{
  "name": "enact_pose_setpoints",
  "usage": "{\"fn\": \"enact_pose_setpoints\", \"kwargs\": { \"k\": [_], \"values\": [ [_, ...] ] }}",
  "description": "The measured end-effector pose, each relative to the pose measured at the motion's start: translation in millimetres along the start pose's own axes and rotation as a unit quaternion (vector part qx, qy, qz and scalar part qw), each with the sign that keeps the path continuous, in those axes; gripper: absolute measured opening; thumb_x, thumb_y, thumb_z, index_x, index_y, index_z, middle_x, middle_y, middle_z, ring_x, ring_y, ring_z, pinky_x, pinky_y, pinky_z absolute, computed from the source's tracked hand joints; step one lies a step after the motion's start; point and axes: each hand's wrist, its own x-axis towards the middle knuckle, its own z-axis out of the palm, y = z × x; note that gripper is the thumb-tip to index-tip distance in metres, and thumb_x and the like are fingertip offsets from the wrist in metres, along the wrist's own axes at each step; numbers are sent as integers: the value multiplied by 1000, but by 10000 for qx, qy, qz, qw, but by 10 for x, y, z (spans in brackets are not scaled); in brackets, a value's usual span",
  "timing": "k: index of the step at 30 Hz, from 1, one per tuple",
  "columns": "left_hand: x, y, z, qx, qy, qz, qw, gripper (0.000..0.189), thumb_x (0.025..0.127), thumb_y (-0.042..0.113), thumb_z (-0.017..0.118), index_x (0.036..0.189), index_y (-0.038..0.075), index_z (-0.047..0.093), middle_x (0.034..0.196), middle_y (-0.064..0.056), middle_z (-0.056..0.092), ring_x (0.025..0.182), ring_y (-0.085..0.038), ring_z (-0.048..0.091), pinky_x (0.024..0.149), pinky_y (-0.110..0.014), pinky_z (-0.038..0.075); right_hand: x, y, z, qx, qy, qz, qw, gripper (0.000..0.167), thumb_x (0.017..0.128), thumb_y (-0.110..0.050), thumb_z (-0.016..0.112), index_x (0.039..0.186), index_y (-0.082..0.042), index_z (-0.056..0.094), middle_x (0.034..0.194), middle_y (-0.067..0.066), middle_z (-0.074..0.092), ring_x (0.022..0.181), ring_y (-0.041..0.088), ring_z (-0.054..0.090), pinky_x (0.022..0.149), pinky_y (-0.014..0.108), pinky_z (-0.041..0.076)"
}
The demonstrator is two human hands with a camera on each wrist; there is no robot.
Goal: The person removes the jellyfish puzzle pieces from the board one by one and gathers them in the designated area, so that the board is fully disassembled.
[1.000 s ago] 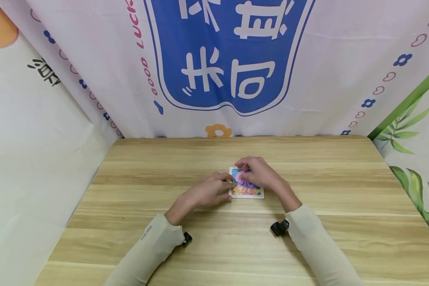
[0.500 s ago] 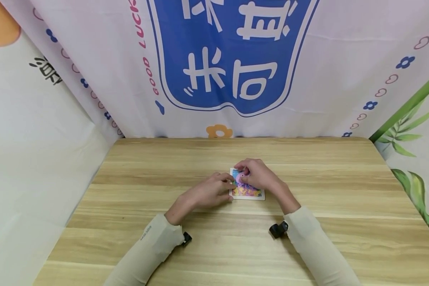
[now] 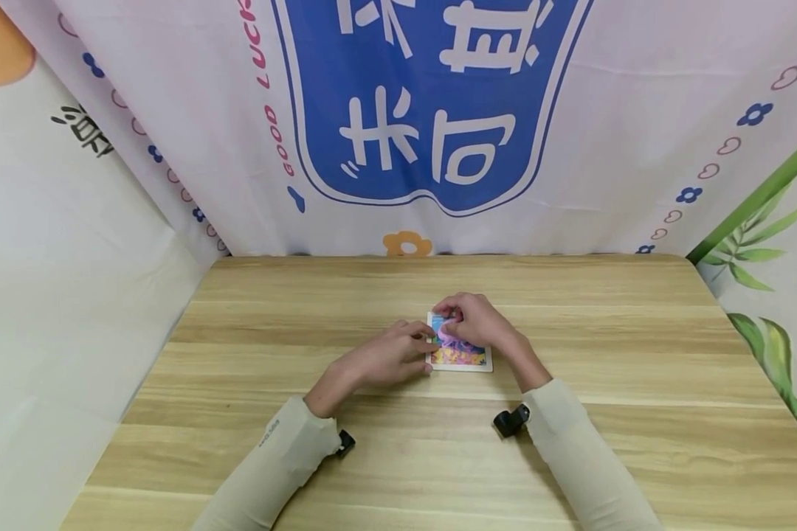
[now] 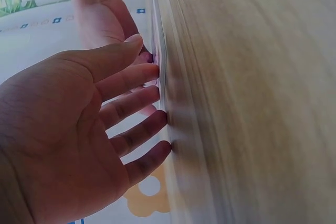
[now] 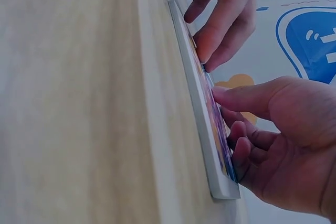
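A small square picture board [image 3: 461, 357] lies flat on the table, with a white border and a pink figure above yellow and pink colours. My left hand [image 3: 388, 358] rests at its left edge; in the left wrist view this hand's fingers [image 4: 137, 100] are spread and fairly straight, tips touching the edge and table. From the far right, my right hand [image 3: 481, 321] holds the board, thumb [image 5: 236, 97] on the printed face and curled fingers [image 5: 244, 150] near the far edge. Whether a separate piece lies beneath those fingertips is hidden.
Both hands work over a wood-grain table [image 3: 292, 295]. Behind it hangs a white printed curtain [image 3: 624, 147] with a blue emblem, and fabric [image 3: 73, 258] closes the left side. A small black camera [image 3: 510, 422] sits at the right wrist.
The right hand shifts slightly, its thumb moving over the pink figure and its wrist drifting a little left. The left hand and the board stay nearly still.
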Motion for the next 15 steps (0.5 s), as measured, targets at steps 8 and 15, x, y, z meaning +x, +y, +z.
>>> {"fn": "enact_pose_setpoints", "kwargs": {
  "k": [8, 15],
  "values": [
    [-2, 13, 0, -84, -4, -82, 9999, 46, 109, 33, 66, 149, 9, 64, 161, -8, 53, 146, -30, 49, 124, -48, 42, 8, 0, -7, 112, -178, 26, 9998, 32, 99, -7, 75, 131, -7, 76, 122, 10, 74, 104, 22, 61, 95, 40, 52],
    [-9, 22, 5, -53, -37, -113, 9999, 46, 109, 33, 66, 149, 11, 64, 161, -9, 52, 147, -31, 49, 125, -48, 42, -8, -14, 7, 190, -170, 73, 9996, 31, 98, -5, 73, 130, -6, 76, 121, 11, 73, 102, 23, 60, 94, 41, 52]
  ]
}}
